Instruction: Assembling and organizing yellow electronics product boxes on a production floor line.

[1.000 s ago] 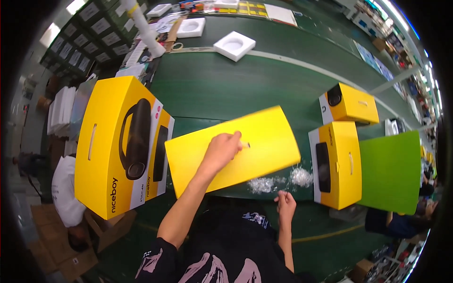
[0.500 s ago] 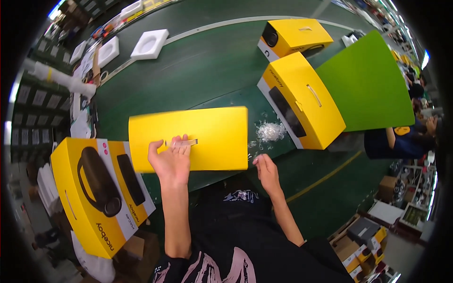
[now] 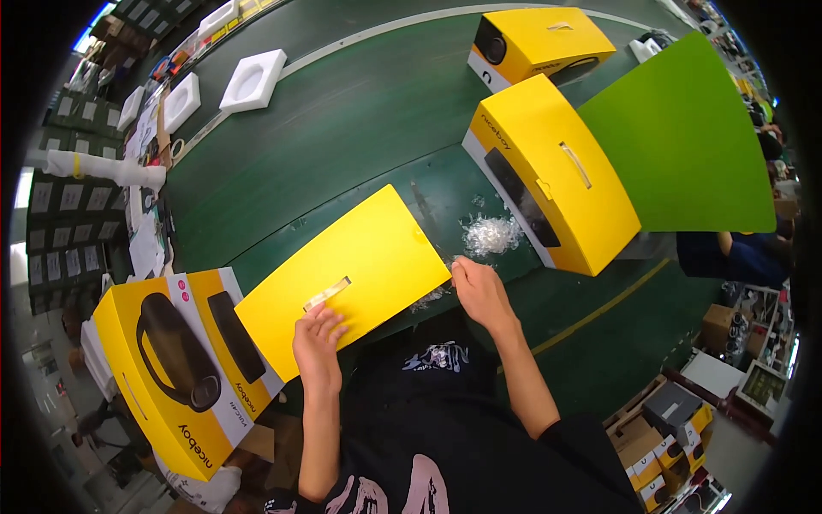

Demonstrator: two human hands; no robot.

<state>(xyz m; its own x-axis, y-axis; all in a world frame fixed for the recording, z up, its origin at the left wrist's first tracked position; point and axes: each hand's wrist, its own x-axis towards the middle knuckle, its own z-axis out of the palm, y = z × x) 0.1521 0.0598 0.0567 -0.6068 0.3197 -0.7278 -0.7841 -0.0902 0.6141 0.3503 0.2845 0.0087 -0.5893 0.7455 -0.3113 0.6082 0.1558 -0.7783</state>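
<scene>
A flat yellow box [image 3: 342, 274] with a handle slot on top lies on the dark green table [image 3: 342, 128] right in front of me. My left hand [image 3: 318, 347] rests on its near edge, fingers by the slot. My right hand [image 3: 479, 291] touches the box's right corner, fingers curled. A small heap of clear plastic scraps [image 3: 491, 234] lies just beyond my right hand.
A tall yellow box [image 3: 548, 171] with a carry handle stands to the right, a second [image 3: 535, 38] behind it. A green panel [image 3: 685, 146] lies far right. A yellow box printed with a speaker picture [image 3: 171, 368] sits at my left. White foam trays [image 3: 251, 81] lie far back.
The view has swung. My left hand slid from the box's top toward its near edge. My right hand rose from the table's edge to the box's right corner.
</scene>
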